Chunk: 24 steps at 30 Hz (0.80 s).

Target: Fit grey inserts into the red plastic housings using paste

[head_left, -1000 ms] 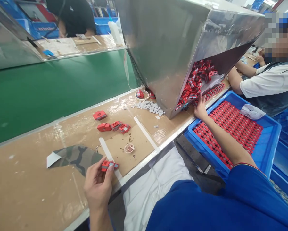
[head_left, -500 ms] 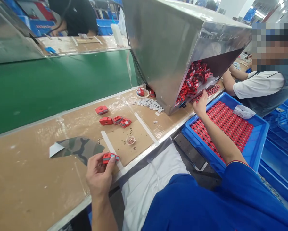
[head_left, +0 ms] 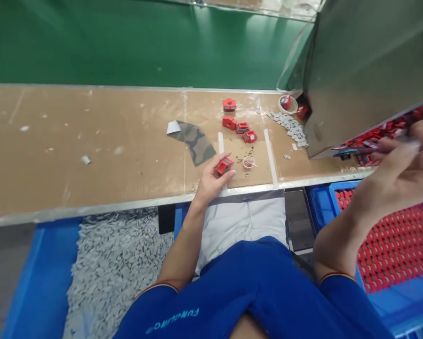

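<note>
My left hand (head_left: 209,182) is closed around a small red plastic block with grey parts (head_left: 225,165), held just above the bench's front edge. Beyond it lie several similar red blocks (head_left: 228,123). A camouflage-patterned piece (head_left: 196,143) lies flat to the left of that hand. To its right stands a small cup (head_left: 248,163) with dark bits scattered around. My right hand (head_left: 398,176), blurred, is at the lower opening of the metal hopper (head_left: 366,75), beside loose red pieces (head_left: 384,133). Its fingers look pinched together; what they hold is unclear. A thin dark-blue object (head_left: 345,153) points left near its fingertips.
Grey-white chips (head_left: 291,126) are heaped beside the hopper, near a tape ring (head_left: 288,104). Below right, a blue tray (head_left: 333,190) holds rows of red blocks. A bin of pale pieces (head_left: 115,268) sits below left. A green surface (head_left: 144,47) runs behind the bench.
The view has turned left and down. My left hand still holds a red block, now at a different angle. My right hand is still at the hopper opening, its fingers now more curled.
</note>
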### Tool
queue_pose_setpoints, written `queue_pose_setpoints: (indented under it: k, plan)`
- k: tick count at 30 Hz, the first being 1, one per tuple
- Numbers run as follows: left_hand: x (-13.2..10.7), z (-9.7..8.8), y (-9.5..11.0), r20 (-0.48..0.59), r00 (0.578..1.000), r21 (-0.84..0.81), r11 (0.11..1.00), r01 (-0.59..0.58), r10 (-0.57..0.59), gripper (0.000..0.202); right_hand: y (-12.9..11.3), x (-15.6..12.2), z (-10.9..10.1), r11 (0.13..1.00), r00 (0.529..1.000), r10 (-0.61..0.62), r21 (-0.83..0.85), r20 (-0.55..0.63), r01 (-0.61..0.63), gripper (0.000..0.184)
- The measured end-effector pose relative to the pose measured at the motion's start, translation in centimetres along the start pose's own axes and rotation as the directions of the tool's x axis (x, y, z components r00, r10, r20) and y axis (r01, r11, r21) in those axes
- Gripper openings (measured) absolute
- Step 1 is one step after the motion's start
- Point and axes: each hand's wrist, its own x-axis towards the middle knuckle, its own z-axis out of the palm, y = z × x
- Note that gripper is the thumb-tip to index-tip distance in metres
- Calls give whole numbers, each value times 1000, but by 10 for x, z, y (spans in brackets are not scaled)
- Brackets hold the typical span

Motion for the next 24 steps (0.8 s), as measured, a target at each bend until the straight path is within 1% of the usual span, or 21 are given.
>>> queue_pose_setpoints:
  k: [1, 2, 3, 4, 5, 6, 7, 8, 9, 11, 13, 16, 19, 21, 23, 24]
  plan:
    - [-1, -1, -1, 14, 1000, 46, 999, -24, 23, 62, 6, -18, 4, 999, 995, -39, -13, 91, 40, 26]
    - [-3, -1, -1, 32, 999, 80, 996, -39, 36, 62, 14, -36, 10, 998, 969, -48, -20, 241, 54, 24]
    - [-5, -1, -3, 48, 998, 104, 994, -43, 38, 61, 24, -53, 17, 1000, 908, -15, -18, 418, 25, 22]
    - [-7, 0, -4, 55, 998, 121, 992, -40, 33, 60, 35, -68, 25, 999, 829, 31, -2, 558, -36, 21]
    - [-9, 1, -6, 52, 998, 132, 991, -29, 22, 59, 46, -82, 33, 995, 750, 64, 14, 658, -97, 22]
    - [-11, 2, -7, 42, 999, 136, 991, -12, 6, 60, 55, -94, 40, 989, 686, 78, 32, 723, -147, 25]
    - [-13, 4, -8, 32, 999, 133, 991, 9, -14, 60, 63, -103, 48, 982, 643, 80, 51, 762, -183, 27]
    - [-15, 5, -9, 29, 999, 124, 992, 29, -33, 58, 69, -111, 54, 977, 609, 75, 64, 789, -203, 30]
    - [-16, 6, -9, 36, 998, 112, 993, 48, -53, 55, 73, -116, 60, 974, 587, 69, 71, 807, -213, 32]
    - [-17, 7, -9, 57, 995, 80, 994, 80, -85, 48, 75, -121, 70, 975, 571, 54, 81, 820, -208, 33]
    - [-16, 6, -8, 56, 992, 32, 994, 108, -109, 46, 71, -121, 78, 979, 580, 25, 96, 814, -178, 27]
    - [-15, 5, -7, 42, 988, -62, 986, 154, -152, 56, 63, -116, 89, 985, 604, -56, 144, 795, -98, 14]
    - [-14, 3, -7, 55, 988, -114, 982, 152, -146, 58, 58, -109, 96, 985, 600, -124, 171, 790, -21, 14]
    - [-15, 2, -7, 56, 990, -134, 982, 132, -126, 54, 58, -103, 95, 986, 584, -147, 168, 798, 19, 14]
    - [-15, 1, -6, 59, 991, -163, 978, 130, -122, 54, 58, -99, 91, 987, 544, -156, 155, 825, 47, 20]
    - [-14, 0, -6, 70, 990, -178, 974, 136, -125, 56, 59, -98, 88, 987, 516, -158, 150, 842, 56, 24]
